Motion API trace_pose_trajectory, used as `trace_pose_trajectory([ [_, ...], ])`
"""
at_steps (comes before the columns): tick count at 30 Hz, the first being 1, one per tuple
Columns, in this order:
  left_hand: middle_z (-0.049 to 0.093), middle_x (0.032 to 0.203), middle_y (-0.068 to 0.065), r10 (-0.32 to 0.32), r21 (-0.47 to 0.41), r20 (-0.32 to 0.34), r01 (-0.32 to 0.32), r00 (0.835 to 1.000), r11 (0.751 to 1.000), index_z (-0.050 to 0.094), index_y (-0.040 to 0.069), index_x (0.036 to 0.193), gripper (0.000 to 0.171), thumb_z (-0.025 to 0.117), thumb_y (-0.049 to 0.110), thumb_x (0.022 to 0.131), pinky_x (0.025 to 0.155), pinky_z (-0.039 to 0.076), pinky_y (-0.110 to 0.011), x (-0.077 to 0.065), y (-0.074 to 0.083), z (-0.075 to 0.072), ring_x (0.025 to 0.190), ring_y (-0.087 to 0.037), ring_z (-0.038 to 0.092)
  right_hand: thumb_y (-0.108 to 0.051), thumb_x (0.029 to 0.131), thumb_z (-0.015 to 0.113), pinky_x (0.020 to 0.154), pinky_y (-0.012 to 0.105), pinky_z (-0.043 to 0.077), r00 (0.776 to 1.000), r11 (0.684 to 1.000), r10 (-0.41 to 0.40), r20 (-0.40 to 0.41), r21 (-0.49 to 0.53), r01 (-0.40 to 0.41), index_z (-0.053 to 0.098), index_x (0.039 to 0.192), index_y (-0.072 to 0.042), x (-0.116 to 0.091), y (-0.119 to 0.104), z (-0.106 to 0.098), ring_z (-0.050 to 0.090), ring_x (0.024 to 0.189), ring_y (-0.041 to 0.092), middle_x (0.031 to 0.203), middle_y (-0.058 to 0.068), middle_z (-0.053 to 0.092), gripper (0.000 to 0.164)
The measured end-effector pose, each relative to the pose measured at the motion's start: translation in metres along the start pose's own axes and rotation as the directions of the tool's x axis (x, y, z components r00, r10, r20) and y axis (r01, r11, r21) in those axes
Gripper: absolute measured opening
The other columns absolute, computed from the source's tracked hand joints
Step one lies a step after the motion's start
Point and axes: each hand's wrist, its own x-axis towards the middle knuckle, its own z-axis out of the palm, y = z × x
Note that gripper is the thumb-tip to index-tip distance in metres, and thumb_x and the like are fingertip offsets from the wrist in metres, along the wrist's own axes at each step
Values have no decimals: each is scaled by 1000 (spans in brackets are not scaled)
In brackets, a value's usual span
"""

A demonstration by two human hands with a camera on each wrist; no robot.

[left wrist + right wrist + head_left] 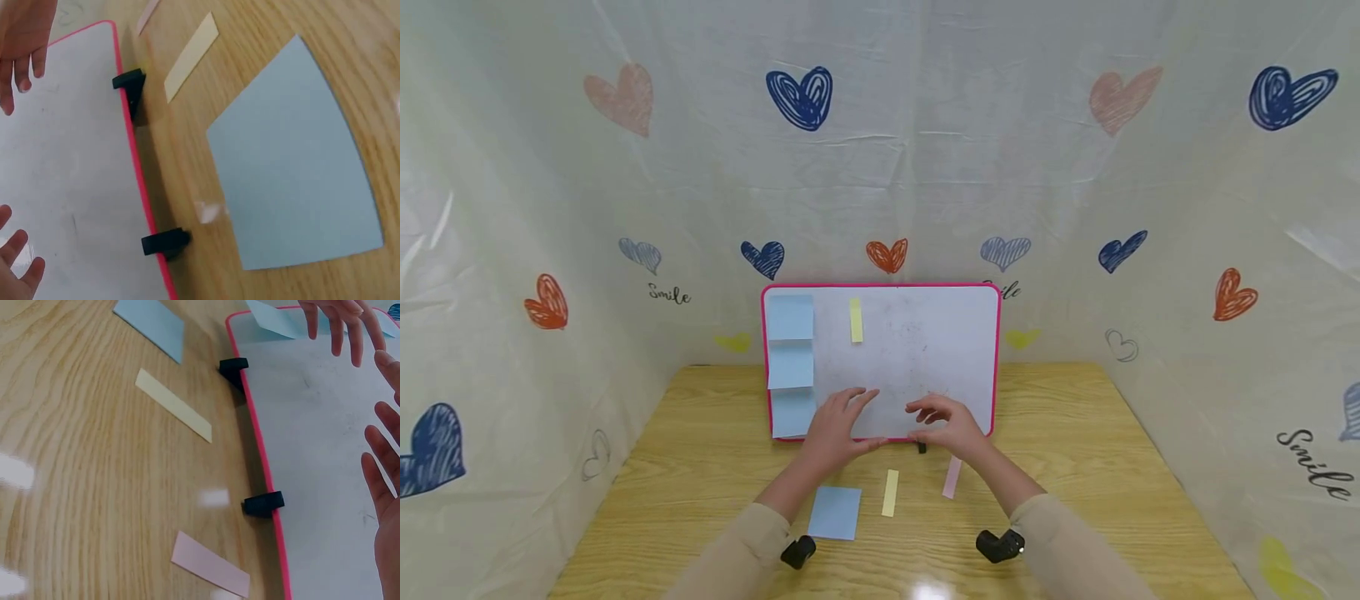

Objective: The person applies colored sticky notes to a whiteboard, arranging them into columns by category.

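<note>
A whiteboard point(940, 350) with a pink rim stands upright on the table, held by black feet point(264, 504). Three light blue sticky notes point(792, 365) run down its left side, and one narrow yellow strip point(856, 321) sticks near the top. Before the lower part of the board, my left hand point(842, 425) is raised with fingers spread, holding nothing. Facing it, my right hand point(947, 423) has loosely bent fingers and also holds nothing. The hands are apart from each other; whether a fingertip touches the board I cannot tell.
On the wooden table point(700, 500) in front of the board lie a blue sticky note pad point(294, 169), a yellow strip pad point(174, 405) and a pink strip pad point(210, 565). A curtain point(910, 183) printed with hearts hangs behind and at both sides.
</note>
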Motion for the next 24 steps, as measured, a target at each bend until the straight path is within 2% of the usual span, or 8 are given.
trace_pose_trajectory([
  [3, 49, 138, -8, -34, -100, 4, 34, 999, 994, 48, 20, 144, 81, 79, 50, 76, 99, 39, -54, -6, 4, 5, 126, -32, 45, -3, 81, 78, 87, 59, 45, 1000, 1000, 4, 14, -1, -4, 64, 118, 9, -5, 5, 4, 57, 98, 49, 113, 25, 63, 41],
  [9, 51, 139, -7, -72, -203, 65, 84, 995, 976, 46, 18, 145, 86, 81, 51, 74, 99, 40, -53, -20, 5, 21, 126, -31, 46, -1, 80, 78, 87, 64, 43, 998, 998, 43, 46, 42, -45, 65, 117, 7, -16, 19, 16, 55, 99, 53, 113, 26, 63, 40],
  [13, 51, 138, -9, -89, -275, 107, 115, 990, 955, 45, 15, 145, 86, 84, 42, 74, 99, 40, -54, -29, 5, 33, 127, -33, 46, -3, 80, 79, 88, 57, 46, 996, 997, 78, 52, 19, -79, 66, 117, 5, -24, 27, 23, 56, 98, 49, 111, 26, 63, 40],
  [16, 53, 136, -10, -99, -309, 117, 131, 988, 942, 47, 13, 144, 84, 85, 39, 74, 99, 40, -54, -35, 4, 40, 126, -33, 48, -4, 80, 79, 86, 47, 49, 995, 996, 84, 46, -14, -83, 66, 117, 5, -28, 40, 30, 59, 96, 43, 110, 24, 64, 41],
  [19, 55, 134, -10, -103, -339, 130, 142, 986, 930, 48, 12, 143, 82, 85, 36, 74, 99, 39, -56, -40, 3, 48, 125, -33, 49, -3, 79, 80, 86, 43, 50, 995, 996, 91, 37, -17, -91, 66, 116, 5, -33, 59, 36, 60, 96, 41, 111, 19, 66, 40],
  [24, 55, 134, -10, -64, -323, 155, 112, 986, 940, 49, 14, 142, 80, 84, 40, 75, 96, 37, -61, -49, -4, 61, 125, -35, 48, -9, 75, 85, 81, 38, 51, 996, 997, 79, 33, -27, -78, 70, 113, -1, -40, 83, 47, 62, 91, 34, 108, 11, 69, 42],
])
